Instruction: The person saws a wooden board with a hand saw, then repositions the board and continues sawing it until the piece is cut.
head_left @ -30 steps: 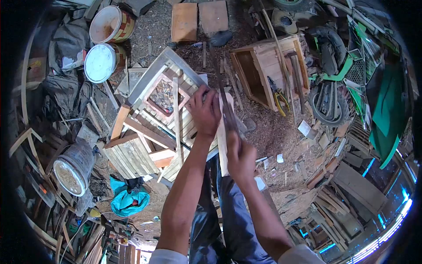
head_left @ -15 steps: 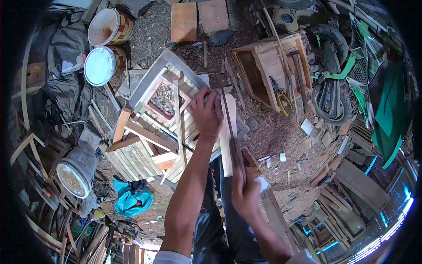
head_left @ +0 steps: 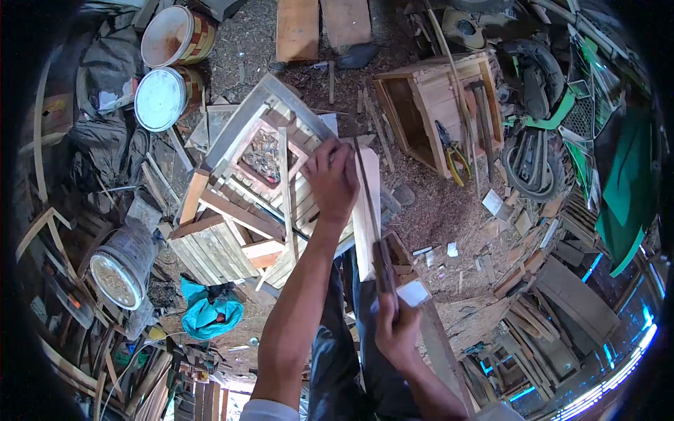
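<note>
A pale wooden board [head_left: 362,242] lies lengthwise in front of my legs, over the edge of a slatted wooden frame [head_left: 298,105]. My left hand [head_left: 331,181] is closed on the board's left side near its far end, fingers curled. My right hand [head_left: 398,330] is wrapped round the handle of a handsaw [head_left: 383,270]. The saw shows edge-on, so its teeth are hidden; its dark narrow blade runs forward along the board, just right of my left fingers. A thin wooden strip [head_left: 286,189] lies on the frame beside my left hand.
A tray of small metal pieces [head_left: 263,158] sits on the frame. Beyond it on the right, pliers [head_left: 453,154] rest on a wooden cabinet [head_left: 449,98]. Buckets [head_left: 158,98] stand at left. A teal bag [head_left: 210,309] and wood scraps [head_left: 519,203] lie on the floor.
My right hand has pulled the handsaw back toward my body, showing more of its near end. My left hand stays on the board. The view has shifted slightly.
</note>
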`<state>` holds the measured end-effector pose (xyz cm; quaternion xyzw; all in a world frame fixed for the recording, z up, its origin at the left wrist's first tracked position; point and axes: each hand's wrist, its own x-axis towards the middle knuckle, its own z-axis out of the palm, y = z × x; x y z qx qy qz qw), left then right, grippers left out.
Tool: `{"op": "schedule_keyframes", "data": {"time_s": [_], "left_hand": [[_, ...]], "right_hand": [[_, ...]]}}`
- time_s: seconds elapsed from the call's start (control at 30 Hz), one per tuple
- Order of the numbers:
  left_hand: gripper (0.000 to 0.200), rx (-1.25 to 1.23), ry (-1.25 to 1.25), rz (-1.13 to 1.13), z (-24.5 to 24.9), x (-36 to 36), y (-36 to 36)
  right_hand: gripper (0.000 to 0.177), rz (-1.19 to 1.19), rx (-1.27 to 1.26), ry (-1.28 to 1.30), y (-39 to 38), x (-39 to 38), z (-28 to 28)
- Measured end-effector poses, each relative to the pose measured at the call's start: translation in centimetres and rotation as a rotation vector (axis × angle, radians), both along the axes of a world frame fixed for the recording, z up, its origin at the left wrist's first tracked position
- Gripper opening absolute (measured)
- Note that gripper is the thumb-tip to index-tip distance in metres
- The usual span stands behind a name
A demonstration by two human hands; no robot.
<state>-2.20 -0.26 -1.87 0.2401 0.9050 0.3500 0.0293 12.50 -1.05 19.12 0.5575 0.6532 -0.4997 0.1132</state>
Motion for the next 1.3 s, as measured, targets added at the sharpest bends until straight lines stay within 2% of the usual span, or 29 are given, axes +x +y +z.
{"op": "schedule_keyframes", "data": {"time_s": [0.03,0.07,0.13,0.23,0.27,0.33,0.43,0.53,0.63,0.7,0.77,0.83,0.87,0.93,1.0,1.07,1.13,1.17,1.2,1.27,1.3], "left_hand": [[0.019,0.010,0.004,0.003,0.0,0.1,0.2],[0.020,0.017,0.013,0.007,0.0,-0.1,0.2],[0.020,0.071,-0.013,0.001,-0.2,-0.3,0.3],[0.019,0.118,-0.090,-0.009,-0.2,-0.2,0.2],[0.019,0.129,-0.125,-0.004,-0.3,0.0,0.2],[0.018,0.085,-0.097,-0.017,-0.2,0.1,0.1],[0.017,0.116,-0.109,-0.007,-0.4,0.0,0.1],[0.016,0.123,-0.096,-0.007,-0.3,0.1,0.3],[0.016,0.085,-0.067,-0.013,-0.1,-0.2,0.4],[0.015,0.100,-0.063,-0.006,-0.2,-0.5,0.4],[0.015,0.116,-0.086,-0.007,0.1,-0.1,0.4],[0.018,0.098,-0.075,0.002,-0.2,0.0,0.4],[0.019,0.090,-0.058,0.012,-0.4,-0.1,0.3],[0.017,0.099,-0.070,0.010,-0.1,0.0,0.2],[0.017,0.077,-0.058,-0.002,-0.1,-0.1,0.4],[0.019,0.006,-0.027,-0.008,-0.1,0.0,0.1],[0.018,0.090,-0.071,0.004,-0.4,0.2,0.0],[0.018,0.120,-0.082,0.004,-0.6,0.1,-0.1],[0.017,0.151,-0.085,0.005,-0.8,-0.1,0.0],[0.016,0.120,-0.068,-0.004,-0.1,-0.4,0.3],[0.016,0.083,-0.036,0.001,0.1,-0.5,0.4]], "right_hand": [[0.027,-0.031,-0.025,0.024,0.2,-0.8,-1.1],[0.027,0.012,0.074,0.028,0.8,-2.4,-2.4],[0.027,0.072,0.110,0.000,3.4,-6.2,-4.0],[0.028,0.061,0.195,0.100,2.6,-4.2,-3.0],[0.029,0.047,0.076,-0.017,2.0,-2.5,-1.6],[0.029,0.026,0.066,-0.037,1.3,-0.1,-0.6],[0.030,-0.039,0.000,0.000,1.7,-0.8,-1.5],[0.031,0.009,-0.033,0.002,2.8,-3.2,-3.3],[0.030,-0.044,-0.091,-0.066,0.1,0.7,1.4],[0.030,-0.067,-0.084,-0.033,-0.1,1.5,2.1],[0.032,-0.024,-0.039,-0.027,0.1,0.8,0.9],[0.037,-0.074,0.039,0.102,2.9,-4.6,-3.5],[0.033,-0.075,-0.094,0.020,3.6,-5.7,-4.3],[0.032,-0.022,0.018,0.098,2.8,-4.8,-2.7],[0.035,-0.054,-0.043,-0.022,0.9,-0.5,0.4],[0.034,-0.064,-0.012,0.036,0.4,-0.2,1.1],[0.032,-0.022,-0.033,-0.097,1.3,-1.9,0.2],[0.032,-0.003,0.103,0.044,2.2,-3.8,-3.0],[0.032,0.028,0.113,0.044,2.7,-5.3,-3.5],[0.031,0.082,0.140,0.055,3.4,-7.6,-3.6],[0.032,0.042,0.096,0.043,2.4,-5.8,-2.3]]}}
